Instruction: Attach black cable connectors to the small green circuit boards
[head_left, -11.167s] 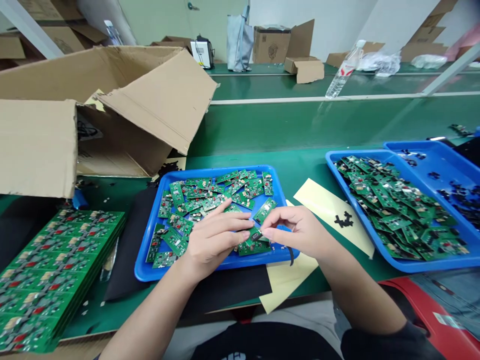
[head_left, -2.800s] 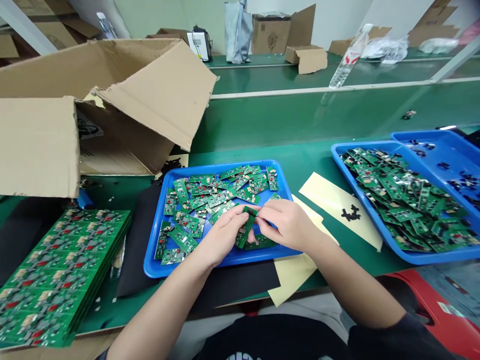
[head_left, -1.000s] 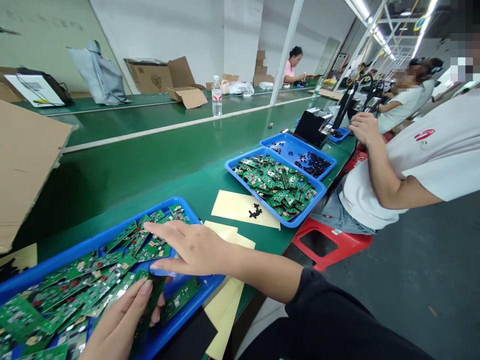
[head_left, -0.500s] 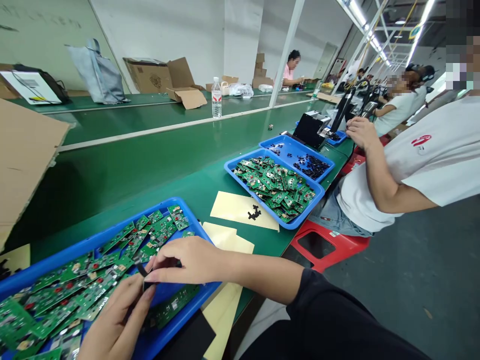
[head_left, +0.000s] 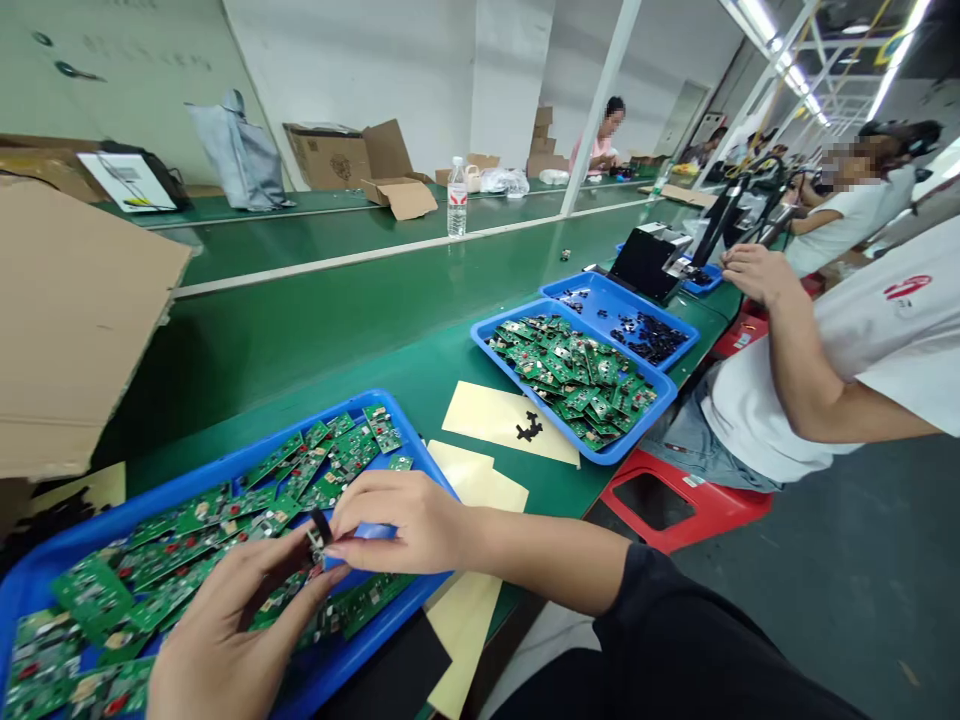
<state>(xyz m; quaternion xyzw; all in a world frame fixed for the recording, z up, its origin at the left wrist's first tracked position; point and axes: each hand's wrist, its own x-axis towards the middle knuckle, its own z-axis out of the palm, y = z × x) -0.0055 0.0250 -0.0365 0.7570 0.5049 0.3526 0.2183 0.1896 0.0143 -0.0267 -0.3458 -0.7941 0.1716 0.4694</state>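
Over the near blue tray (head_left: 225, 470), which holds several small green circuit boards (head_left: 187, 540), my two hands meet. My right hand (head_left: 405, 520) pinches a small black part (head_left: 321, 527) at its fingertips. My left hand (head_left: 225, 640) curls up from below and touches the same black part. I cannot tell whether the left hand also holds a board. The fingertips of both hands press together around the part.
A yellow backing sheet (head_left: 502, 420) with a black cut-out lies right of my tray. Beyond it stand a second blue tray (head_left: 637, 435) of boards and a tray of black parts (head_left: 652, 335). A co-worker in white sits at the right. An open cardboard box (head_left: 67, 320) stands at the left.
My head has turned right since the earliest frames. One second ago my right hand lay flat and open over the tray; now it pinches the black part against my left hand's fingers.
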